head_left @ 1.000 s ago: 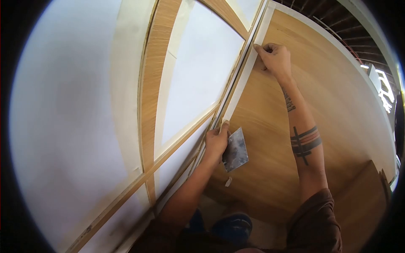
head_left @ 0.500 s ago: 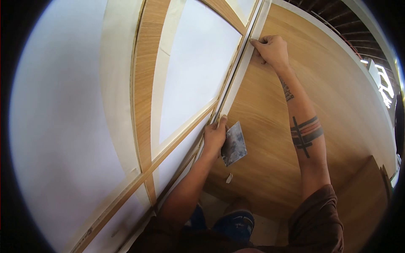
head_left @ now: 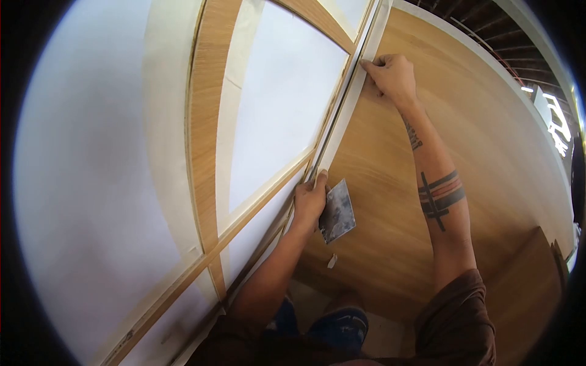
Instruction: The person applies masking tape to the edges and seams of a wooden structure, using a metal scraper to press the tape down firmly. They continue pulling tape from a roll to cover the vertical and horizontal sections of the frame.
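Note:
My left hand (head_left: 310, 201) is closed on a flat grey putty scraper (head_left: 337, 211) with smeared, whitish patches. The scraper juts out to the right of the fingers. The left thumb lies at the lower end of a pale strip of masking tape (head_left: 343, 113) that runs along the edge of the wood panel (head_left: 415, 110). Higher up, my right hand (head_left: 394, 78) has its fingers curled, with thumb and fingertip pinched at the tape's edge beside a dark gap. What sits between those fingertips is partly hidden.
On the left stands a wood-framed panel (head_left: 207, 122) with white panes and pale tape along its borders. A small pale scrap (head_left: 332, 261) shows on the wood below the scraper. Another brown board (head_left: 519, 293) stands at lower right. My knees are at the bottom.
The right hand has shifted very slightly downward along the strip. The left hand and scraper stay nearly in place; the view has moved a little.

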Tool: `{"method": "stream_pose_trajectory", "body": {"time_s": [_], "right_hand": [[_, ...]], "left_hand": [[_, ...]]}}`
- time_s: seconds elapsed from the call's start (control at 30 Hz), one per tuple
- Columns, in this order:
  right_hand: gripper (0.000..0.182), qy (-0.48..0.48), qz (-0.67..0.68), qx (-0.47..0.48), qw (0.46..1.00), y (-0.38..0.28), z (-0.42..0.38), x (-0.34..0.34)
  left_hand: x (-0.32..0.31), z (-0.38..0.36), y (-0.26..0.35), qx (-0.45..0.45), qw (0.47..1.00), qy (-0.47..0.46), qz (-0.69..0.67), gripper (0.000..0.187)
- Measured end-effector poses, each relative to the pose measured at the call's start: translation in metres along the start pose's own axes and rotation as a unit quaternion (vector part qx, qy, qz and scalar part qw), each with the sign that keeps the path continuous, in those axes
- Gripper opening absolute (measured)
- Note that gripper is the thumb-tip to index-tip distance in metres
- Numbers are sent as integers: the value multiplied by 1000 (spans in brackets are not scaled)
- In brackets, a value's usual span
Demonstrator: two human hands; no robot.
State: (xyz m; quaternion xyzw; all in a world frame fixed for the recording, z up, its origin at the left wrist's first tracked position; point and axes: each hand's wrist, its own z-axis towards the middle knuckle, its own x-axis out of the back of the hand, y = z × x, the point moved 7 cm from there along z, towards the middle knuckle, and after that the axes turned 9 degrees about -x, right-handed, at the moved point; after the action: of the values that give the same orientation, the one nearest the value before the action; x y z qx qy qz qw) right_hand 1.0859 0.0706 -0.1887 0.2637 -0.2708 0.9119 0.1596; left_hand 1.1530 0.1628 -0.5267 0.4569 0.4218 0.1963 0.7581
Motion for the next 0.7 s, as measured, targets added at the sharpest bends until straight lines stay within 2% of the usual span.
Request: {"method": "stream_pose_trajectory", "body": {"time_s": [0.33,0.43,0.5,0.6,0.63,0.7], "right_hand": [[34,-10,-26,9,1000,-4,4,2],[35,-19,-47,3,999,-15,6,11],[40,-69,-114,-27,991,-24,10,18],[47,-86,-133,-19,987,-36,39,33],[47,-84,-131,-7,988,-42,51,39],[51,-1,-154,-2,988,-49,74,64]], "left_hand": [[0,4,-4,10,1000,-4,-16,50],[1,7,-4,-20,1000,0,-10,51],[1,9,-3,-18,1000,-4,-2,51],[2,10,-15,-13,1000,3,20,52],[2,13,-12,-13,999,9,33,53],[3,12,-5,-3,1000,2,31,52]]}}
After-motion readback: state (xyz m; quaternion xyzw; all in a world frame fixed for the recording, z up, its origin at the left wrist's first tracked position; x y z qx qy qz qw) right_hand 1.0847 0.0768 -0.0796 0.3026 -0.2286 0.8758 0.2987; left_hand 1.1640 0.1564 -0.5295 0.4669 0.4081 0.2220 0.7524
